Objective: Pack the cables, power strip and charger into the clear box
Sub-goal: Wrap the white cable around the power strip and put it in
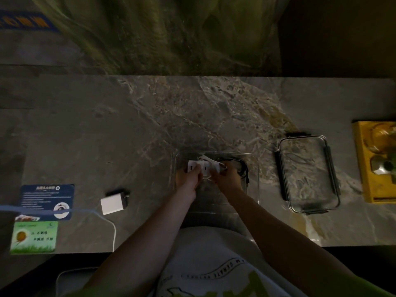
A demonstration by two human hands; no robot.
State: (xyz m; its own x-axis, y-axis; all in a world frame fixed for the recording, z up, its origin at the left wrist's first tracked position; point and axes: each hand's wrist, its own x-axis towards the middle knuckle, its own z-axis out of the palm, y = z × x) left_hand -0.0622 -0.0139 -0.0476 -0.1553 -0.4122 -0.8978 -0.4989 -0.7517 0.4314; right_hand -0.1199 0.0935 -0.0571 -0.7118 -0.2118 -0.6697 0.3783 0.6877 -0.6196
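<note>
Both grips close on the white power strip [203, 167]: left hand [188, 176] and right hand [225, 179] hold it inside the clear box [254, 166], beside a black cable [243, 168]. The charger [113, 203] lies on the desk [107, 136], well left.

**Camera Placement: Single Head-Worn View**

One view was supplied, taken from a wide-angle camera worn on the person's head. It looked forward and steeply down, almost straight onto the desk [107, 125]. The near edge of the desk ran across the lower part of the frame, with the wearer's shirt [205, 254] below it and both forearms reaching up from the bottom edge. The clear box [255, 168] sat close to frame centre, near the camera. The far edge of the desk lay in the upper third, with the floor beyond it. Straight edges bowed toward the borders. Lighting was dim. No second view existed, so no overlap could be recorded.
</note>
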